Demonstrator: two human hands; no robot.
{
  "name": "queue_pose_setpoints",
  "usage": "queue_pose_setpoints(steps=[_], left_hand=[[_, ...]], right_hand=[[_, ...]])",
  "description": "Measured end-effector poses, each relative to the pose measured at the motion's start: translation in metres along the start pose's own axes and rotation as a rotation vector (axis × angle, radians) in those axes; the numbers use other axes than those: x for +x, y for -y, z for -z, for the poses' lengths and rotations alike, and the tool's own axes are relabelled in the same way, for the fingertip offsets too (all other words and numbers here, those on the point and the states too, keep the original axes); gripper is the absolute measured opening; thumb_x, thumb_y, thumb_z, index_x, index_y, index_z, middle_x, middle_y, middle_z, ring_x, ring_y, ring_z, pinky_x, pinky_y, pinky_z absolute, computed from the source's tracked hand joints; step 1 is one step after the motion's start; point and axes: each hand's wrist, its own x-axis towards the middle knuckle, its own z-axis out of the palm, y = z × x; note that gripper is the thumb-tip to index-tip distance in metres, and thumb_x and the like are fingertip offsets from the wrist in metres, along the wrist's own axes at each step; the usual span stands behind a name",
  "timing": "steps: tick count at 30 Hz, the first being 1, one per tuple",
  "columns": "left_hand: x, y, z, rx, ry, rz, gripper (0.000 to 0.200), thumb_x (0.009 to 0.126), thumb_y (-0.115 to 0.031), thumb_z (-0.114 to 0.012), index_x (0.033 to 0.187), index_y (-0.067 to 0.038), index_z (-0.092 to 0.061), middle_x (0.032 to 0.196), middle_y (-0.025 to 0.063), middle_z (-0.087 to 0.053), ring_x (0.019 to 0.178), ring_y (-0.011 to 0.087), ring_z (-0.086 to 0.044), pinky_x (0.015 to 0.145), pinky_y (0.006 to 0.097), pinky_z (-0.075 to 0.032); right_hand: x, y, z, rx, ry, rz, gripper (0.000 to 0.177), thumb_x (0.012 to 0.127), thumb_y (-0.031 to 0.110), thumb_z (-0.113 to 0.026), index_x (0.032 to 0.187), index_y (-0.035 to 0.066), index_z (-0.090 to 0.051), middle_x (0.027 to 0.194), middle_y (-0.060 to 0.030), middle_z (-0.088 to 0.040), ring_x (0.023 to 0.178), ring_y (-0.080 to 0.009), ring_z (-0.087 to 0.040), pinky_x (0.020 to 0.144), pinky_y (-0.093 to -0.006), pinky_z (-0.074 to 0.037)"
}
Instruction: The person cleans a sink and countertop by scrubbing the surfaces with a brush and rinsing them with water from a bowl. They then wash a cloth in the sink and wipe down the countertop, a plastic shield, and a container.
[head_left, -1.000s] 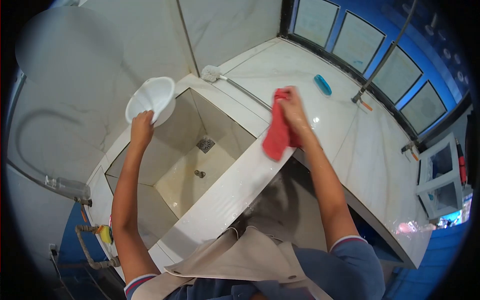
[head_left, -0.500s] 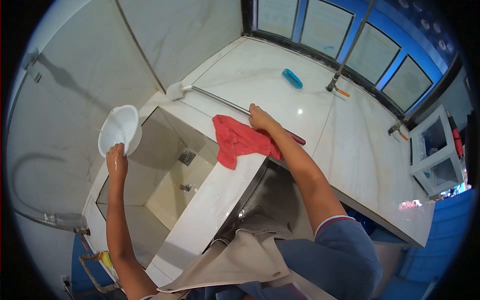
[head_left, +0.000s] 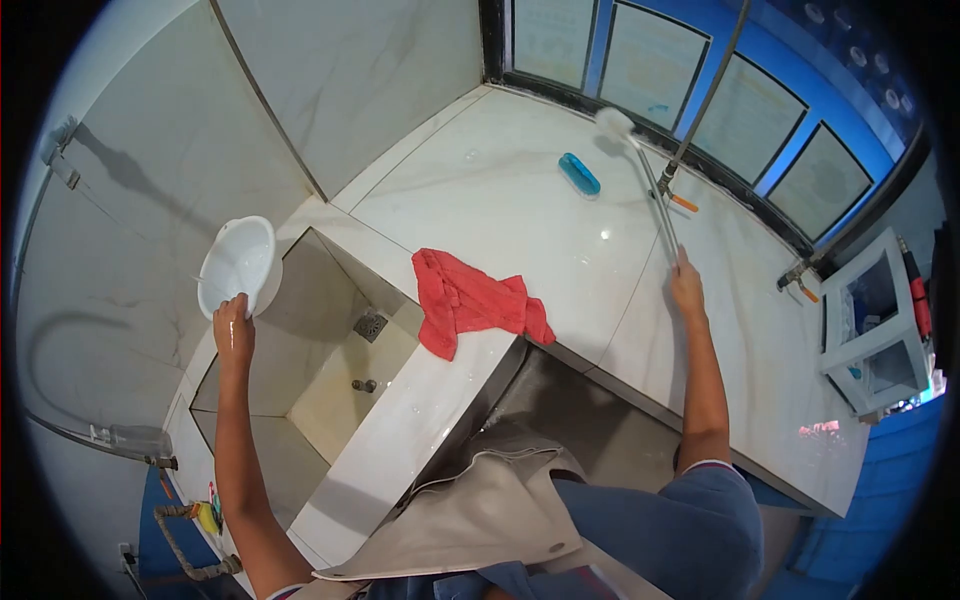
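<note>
A white plastic basin (head_left: 240,262) is gripped at its near rim by my left hand (head_left: 234,328), tilted over the left edge of the sink. Water glistens on that wrist. My right hand (head_left: 686,284) is closed round the metal handle of a long toilet brush (head_left: 655,190). The white bristle head, blurred, points away toward the window frame, close to a thin vertical pipe. Between my arms, a red cloth (head_left: 470,302) lies crumpled on the white ledge, touched by neither hand.
A tiled sink (head_left: 330,385) with a drain lies at left. On the white counter (head_left: 520,185) sits a blue scrub brush (head_left: 579,175). Taps with orange handles (head_left: 684,202) stand by the window, and a white-framed cabinet (head_left: 877,315) is at right.
My right hand has swung the brush to the right, off the cloth, its head going from the sink corner to the window side. My left hand and basin are nearly still.
</note>
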Motion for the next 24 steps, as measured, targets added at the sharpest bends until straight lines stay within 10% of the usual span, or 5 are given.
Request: queue_pose_setpoints(steps=[3,7,10,20,24], left_hand=[[-0.001,-0.006,0.000,-0.005,-0.057,0.019,0.021,0.067,0.005,-0.052,0.087,0.000,-0.055,0.074,0.0159,-0.056,0.074,0.0336,-0.053,0.065,0.0422,-0.041],[-0.002,-0.007,0.004,0.026,-0.041,0.002,0.021,0.067,0.005,-0.052,0.088,0.001,-0.055,0.076,0.0155,-0.057,0.072,0.0336,-0.053,0.064,0.0419,-0.041],[-0.002,-0.011,0.005,0.044,-0.063,0.009,0.019,0.067,0.005,-0.053,0.085,0.000,-0.055,0.075,0.0138,-0.057,0.072,0.0322,-0.053,0.065,0.0411,-0.041],[-0.009,-0.008,0.004,0.075,-0.071,-0.011,0.024,0.066,0.007,-0.054,0.088,-0.002,-0.056,0.076,0.0123,-0.058,0.073,0.0317,-0.053,0.064,0.0409,-0.041],[-0.011,-0.003,0.006,0.015,-0.134,-0.009,0.023,0.066,0.007,-0.054,0.087,-0.003,-0.056,0.075,0.0125,-0.058,0.073,0.0320,-0.053,0.064,0.0413,-0.041]], right_hand=[[0.007,-0.003,-0.003,-0.246,0.133,-0.291,0.042,0.087,0.013,-0.044,0.128,0.005,-0.044,0.116,-0.0260,-0.051,0.109,-0.0357,-0.050,0.090,-0.0419,-0.041],[0.057,0.017,-0.057,-0.568,-0.326,0.224,0.036,0.084,0.012,-0.047,0.119,0.005,-0.053,0.127,-0.0284,-0.041,0.117,-0.0403,-0.040,0.096,-0.0454,-0.036],[0.114,0.079,-0.106,-0.072,-0.139,0.447,0.031,0.079,0.007,-0.053,0.109,0.009,-0.061,0.128,-0.0322,-0.038,0.117,-0.0430,-0.040,0.098,-0.0442,-0.036],[0.105,0.035,-0.095,0.011,-0.567,0.277,0.021,0.074,-0.002,-0.050,0.090,0.000,-0.063,0.094,-0.0186,-0.056,0.093,-0.0334,-0.052,0.083,-0.0402,-0.042],[0.071,-0.009,-0.017,-0.303,-0.149,-0.198,0.022,0.078,0.006,-0.053,0.098,0.000,-0.062,0.109,-0.0243,-0.053,0.109,-0.0377,-0.046,0.093,-0.0420,-0.037]])
